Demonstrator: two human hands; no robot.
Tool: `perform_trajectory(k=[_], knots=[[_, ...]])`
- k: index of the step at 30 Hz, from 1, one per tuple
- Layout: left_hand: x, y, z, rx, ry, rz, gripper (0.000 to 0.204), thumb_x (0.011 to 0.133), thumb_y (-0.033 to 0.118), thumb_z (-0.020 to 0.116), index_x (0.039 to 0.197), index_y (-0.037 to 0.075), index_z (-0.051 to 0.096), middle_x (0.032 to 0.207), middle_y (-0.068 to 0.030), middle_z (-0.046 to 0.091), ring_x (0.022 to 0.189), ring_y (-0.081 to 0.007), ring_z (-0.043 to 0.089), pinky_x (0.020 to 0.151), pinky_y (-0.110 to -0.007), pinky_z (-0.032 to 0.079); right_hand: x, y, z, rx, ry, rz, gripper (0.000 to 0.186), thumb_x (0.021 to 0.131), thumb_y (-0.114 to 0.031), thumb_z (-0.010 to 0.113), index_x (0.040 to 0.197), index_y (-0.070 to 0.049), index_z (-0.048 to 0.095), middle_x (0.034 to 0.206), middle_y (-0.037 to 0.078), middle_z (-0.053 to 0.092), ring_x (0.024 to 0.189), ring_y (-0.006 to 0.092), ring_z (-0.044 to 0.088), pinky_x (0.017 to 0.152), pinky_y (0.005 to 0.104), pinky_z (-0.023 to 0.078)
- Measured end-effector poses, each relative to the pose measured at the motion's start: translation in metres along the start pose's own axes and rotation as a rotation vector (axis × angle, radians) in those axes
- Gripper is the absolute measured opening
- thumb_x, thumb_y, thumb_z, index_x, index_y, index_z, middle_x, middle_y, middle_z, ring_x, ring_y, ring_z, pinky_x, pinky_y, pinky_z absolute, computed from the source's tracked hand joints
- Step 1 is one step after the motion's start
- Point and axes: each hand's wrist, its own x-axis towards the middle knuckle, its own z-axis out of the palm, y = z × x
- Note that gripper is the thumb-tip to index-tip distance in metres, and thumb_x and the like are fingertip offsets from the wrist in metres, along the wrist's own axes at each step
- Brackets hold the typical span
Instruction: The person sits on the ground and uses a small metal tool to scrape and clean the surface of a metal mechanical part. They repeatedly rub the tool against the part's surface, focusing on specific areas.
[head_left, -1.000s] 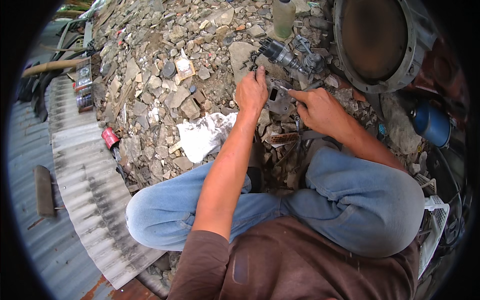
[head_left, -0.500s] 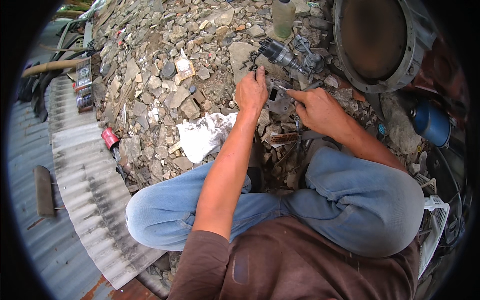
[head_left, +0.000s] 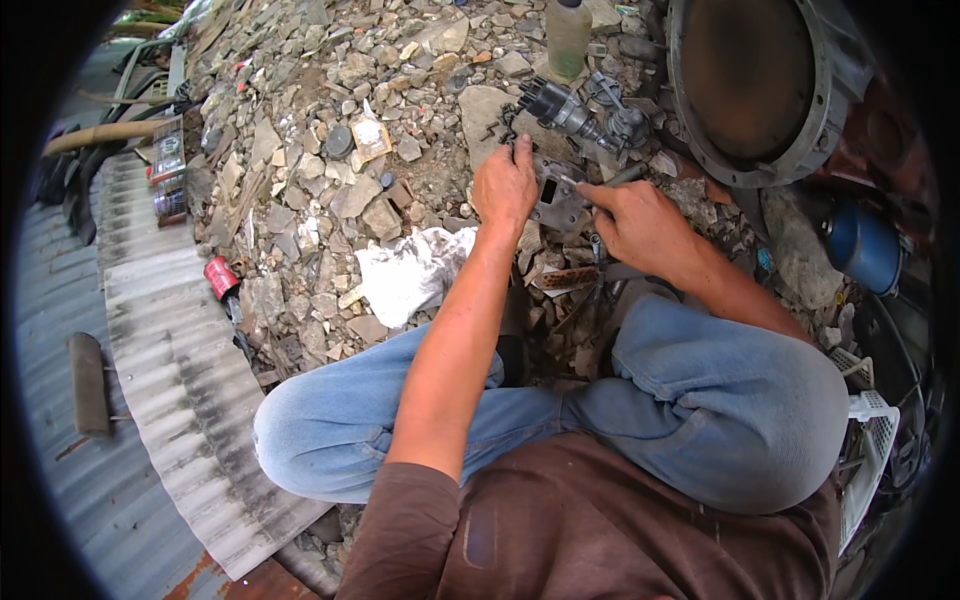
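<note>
My left hand (head_left: pixel 503 183) is closed on the left edge of a grey metal plate (head_left: pixel 556 210) with a dark rectangular opening, beside some small dark parts (head_left: pixel 505 122). My right hand (head_left: pixel 630 220) is closed at the plate's right side, its index finger at a small light-coloured piece on the plate; what it grips is too small to make out. Just beyond the plate, a black-and-silver cylindrical assembly (head_left: pixel 570 112) lies next to a grey metal fitting (head_left: pixel 622 122). A small wrench (head_left: pixel 598 258) and a perforated brown strip (head_left: pixel 567 278) lie below the plate.
I sit cross-legged on rubble (head_left: pixel 350 180). A white rag (head_left: pixel 400 270) lies left of my hands. A bottle (head_left: pixel 567 40) stands behind. A large round housing (head_left: pixel 745 80) and blue canister (head_left: pixel 862 250) are at right. Corrugated sheets (head_left: pixel 180 380) and a red container (head_left: pixel 221 277) are at left.
</note>
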Motion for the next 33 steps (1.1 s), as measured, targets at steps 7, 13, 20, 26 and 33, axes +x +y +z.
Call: perform_trajectory(k=[7, 13, 20, 26, 33], knots=[[0.001, 0.002, -0.002, -0.006, -0.003, -0.008, 0.063, 0.108, 0.057, 0.051, 0.096, 0.000, 0.075, 0.093, -0.0318, 0.073, 0.096, -0.0548, 0.069, 0.085, -0.059, 0.052, 0.007, -0.011, -0.007, 0.003, -0.018, 0.020, 0.038, 0.092, -0.009, 0.062, 0.128, 0.001, 0.073, 0.091, 0.032, 0.072, 0.088, 0.0500, 0.071, 0.084, 0.0545, 0.059], [-0.003, 0.003, -0.004, 0.034, 0.002, 0.016, 0.064, 0.109, 0.056, 0.050, 0.092, -0.002, 0.073, 0.093, -0.0323, 0.073, 0.092, -0.0543, 0.069, 0.082, -0.060, 0.053, 0.000, -0.008, -0.005, 0.052, 0.006, 0.022, 0.040, 0.092, -0.006, 0.062, 0.129, 0.005, 0.071, 0.085, 0.033, 0.069, 0.081, 0.0484, 0.071, 0.080, 0.0522, 0.057], [-0.002, 0.003, -0.002, -0.022, -0.016, 0.001, 0.063, 0.108, 0.056, 0.051, 0.093, -0.001, 0.074, 0.091, -0.0322, 0.073, 0.092, -0.0547, 0.069, 0.082, -0.061, 0.052, -0.006, 0.011, -0.004, -0.015, 0.031, 0.041, 0.040, 0.093, -0.004, 0.062, 0.130, 0.006, 0.071, 0.091, 0.032, 0.072, 0.082, 0.0450, 0.073, 0.078, 0.0478, 0.057], [-0.001, 0.002, -0.002, 0.045, 0.014, 0.027, 0.062, 0.108, 0.056, 0.051, 0.096, 0.000, 0.075, 0.093, -0.0320, 0.073, 0.094, -0.0540, 0.070, 0.084, -0.060, 0.053, -0.017, 0.014, -0.004, 0.128, 0.072, 0.067, 0.038, 0.093, -0.006, 0.063, 0.129, 0.003, 0.072, 0.093, 0.032, 0.073, 0.087, 0.0454, 0.074, 0.082, 0.0494, 0.058], [0.010, 0.002, -0.008, 0.082, -0.118, 0.042, 0.062, 0.107, 0.057, 0.052, 0.100, 0.001, 0.077, 0.101, -0.0304, 0.075, 0.099, -0.0529, 0.070, 0.088, -0.058, 0.054, -0.017, 0.014, -0.006, 0.087, 0.042, 0.036, 0.041, 0.093, -0.002, 0.064, 0.132, 0.003, 0.070, 0.097, 0.027, 0.075, 0.086, 0.0420, 0.074, 0.079, 0.0461, 0.057]])
